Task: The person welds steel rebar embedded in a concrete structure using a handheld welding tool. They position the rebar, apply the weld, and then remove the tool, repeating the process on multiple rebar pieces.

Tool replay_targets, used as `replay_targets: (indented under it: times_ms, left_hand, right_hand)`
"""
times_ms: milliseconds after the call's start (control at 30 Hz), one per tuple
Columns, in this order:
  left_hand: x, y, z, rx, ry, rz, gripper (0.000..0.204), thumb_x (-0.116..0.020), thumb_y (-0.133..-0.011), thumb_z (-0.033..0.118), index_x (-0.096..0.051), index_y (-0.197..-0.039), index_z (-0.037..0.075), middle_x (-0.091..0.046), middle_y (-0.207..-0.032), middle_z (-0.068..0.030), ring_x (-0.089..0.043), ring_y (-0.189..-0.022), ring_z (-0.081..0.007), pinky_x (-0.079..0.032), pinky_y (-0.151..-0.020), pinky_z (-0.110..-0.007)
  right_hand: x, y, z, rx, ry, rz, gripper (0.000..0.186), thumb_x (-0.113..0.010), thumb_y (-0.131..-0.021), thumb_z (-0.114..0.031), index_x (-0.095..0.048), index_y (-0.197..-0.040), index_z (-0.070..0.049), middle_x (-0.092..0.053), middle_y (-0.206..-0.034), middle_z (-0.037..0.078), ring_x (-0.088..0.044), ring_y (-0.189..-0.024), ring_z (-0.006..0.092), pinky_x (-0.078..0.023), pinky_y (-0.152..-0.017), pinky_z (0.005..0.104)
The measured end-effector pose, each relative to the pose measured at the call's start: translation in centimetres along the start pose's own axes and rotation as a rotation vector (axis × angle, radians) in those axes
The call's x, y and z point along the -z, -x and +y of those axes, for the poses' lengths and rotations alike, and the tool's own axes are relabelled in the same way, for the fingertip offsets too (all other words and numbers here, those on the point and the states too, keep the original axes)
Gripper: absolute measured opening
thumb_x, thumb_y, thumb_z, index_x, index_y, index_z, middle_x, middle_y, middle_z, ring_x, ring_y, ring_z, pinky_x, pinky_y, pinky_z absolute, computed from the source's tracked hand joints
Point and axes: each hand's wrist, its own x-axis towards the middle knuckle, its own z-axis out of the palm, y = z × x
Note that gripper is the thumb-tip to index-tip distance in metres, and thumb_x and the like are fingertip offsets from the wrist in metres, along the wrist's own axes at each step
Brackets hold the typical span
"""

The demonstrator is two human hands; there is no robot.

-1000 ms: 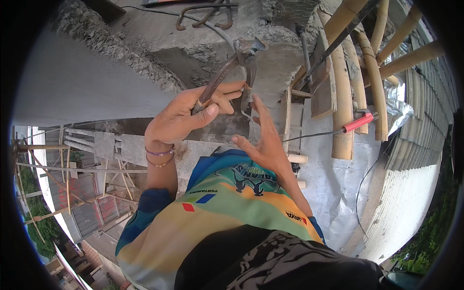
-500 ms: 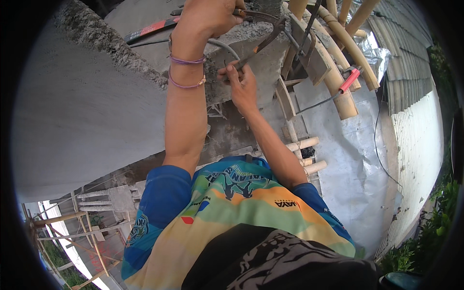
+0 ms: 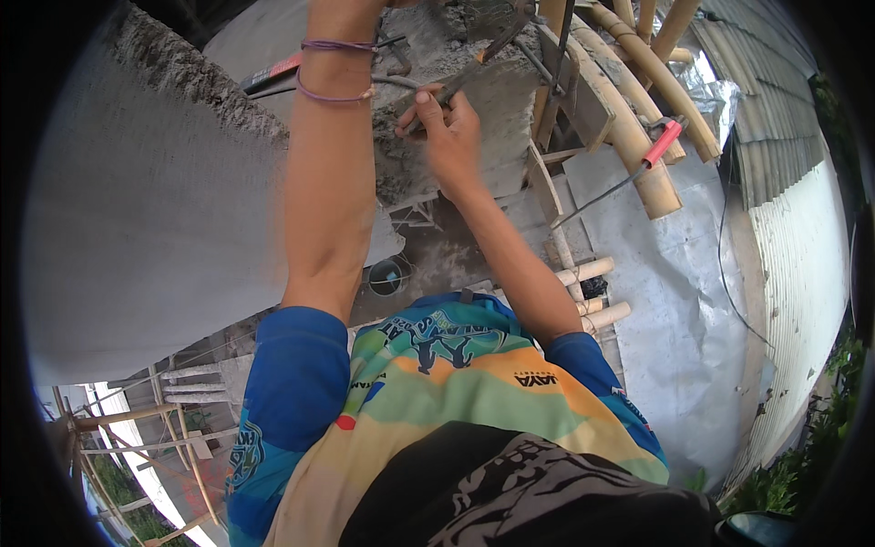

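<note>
My left hand (image 3: pixel 351 5) reaches to the top edge; most of it is cut off, so its fingers and anything in them are hidden. Two purple cords circle that wrist. Just below and to the right, my right hand (image 3: pixel 447 132) is closed around a dark-handled tool (image 3: pixel 469 68), which slants up to the right and has an orange band near its metal end. A grey cable (image 3: pixel 394 80) curves in beside that hand. Behind both hands lies a rough concrete ledge (image 3: pixel 501 114).
A red-handled clamp (image 3: pixel 662 144) with a dark cable hangs by bamboo poles (image 3: pixel 652 187) on the right. Beyond lie a metal sheet (image 3: pixel 665 273) and corrugated roofing (image 3: pixel 775 137). At left stands a grey wall (image 3: pixel 155 219); bamboo scaffolding (image 3: pixel 187 438) stands lower down.
My left hand has moved up, mostly out of the picture, with its forearm shifted left. My right hand sits slightly higher and still grips the tool. A dark round object shows below the left forearm.
</note>
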Motion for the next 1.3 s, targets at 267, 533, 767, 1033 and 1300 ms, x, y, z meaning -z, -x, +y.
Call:
replay_targets:
  times_ms: [267,533,767,1033,1300]
  left_hand:
    - [-11.0,13.5,1.2,0.008,0.734,0.061,0.032,-0.060,-0.100,0.033,-0.063,-0.108,0.002,-0.063,-0.078,-0.0054,-0.050,-0.063,-0.0108,-0.042,-0.060,-0.029]
    - [-19.2,14.0,10.0,0.026,1.952,-0.388,0.041,-0.048,-0.106,0.038,-0.054,-0.128,0.004,-0.063,-0.088,-0.0054,-0.062,-0.080,-0.0118,-0.052,-0.068,-0.026]
    - [-21.4,9.4,13.7,-0.099,2.034,-0.513,0.050,-0.039,-0.107,0.044,-0.051,-0.137,0.007,-0.062,-0.107,-0.0066,-0.063,-0.104,-0.0185,-0.051,-0.091,-0.037]
    - [-21.0,6.1,18.7,-0.282,2.767,-0.581,0.074,-0.026,-0.101,0.068,-0.033,-0.149,0.013,-0.043,-0.139,-0.0058,-0.044,-0.131,-0.0190,-0.036,-0.109,-0.042]
    - [-19.6,7.0,17.9,-0.493,2.975,-0.492,0.085,-0.036,-0.094,0.075,-0.025,-0.153,0.014,-0.049,-0.137,-0.0049,-0.043,-0.136,-0.0186,-0.029,-0.117,-0.044]
  right_hand:
    - [7.1,10.8,-2.5,0.012,-0.500,-0.092,0.032,-0.061,-0.097,-0.036,-0.057,-0.104,-0.005,-0.056,-0.110,0.012,-0.054,-0.112,0.0266,-0.043,-0.100,0.0495]
    - [12.8,13.9,-8.6,0.116,0.391,0.084,0.040,-0.075,-0.084,-0.036,-0.062,-0.093,0.000,-0.063,-0.113,0.012,-0.056,-0.097,0.0192,-0.044,-0.086,0.0334]
    - [13.4,12.9,-16.4,-0.115,0.895,0.035,0.074,-0.076,-0.076,-0.036,-0.054,-0.135,0.003,-0.065,-0.114,0.017,-0.054,-0.084,0.0121,-0.044,-0.072,0.0269]
    - [9.2,7.8,-23.4,-0.079,1.859,-0.214,0.053,-0.068,-0.070,-0.020,-0.066,-0.119,-0.001,-0.048,-0.148,0.024,-0.029,-0.147,0.0432,-0.021,-0.120,0.0517]
    - [7.7,6.6,-23.8,-0.144,1.986,-0.229,0.033,-0.069,-0.069,-0.019,-0.067,-0.098,-0.003,-0.041,-0.151,0.027,-0.020,-0.147,0.0520,-0.018,-0.117,0.0635]
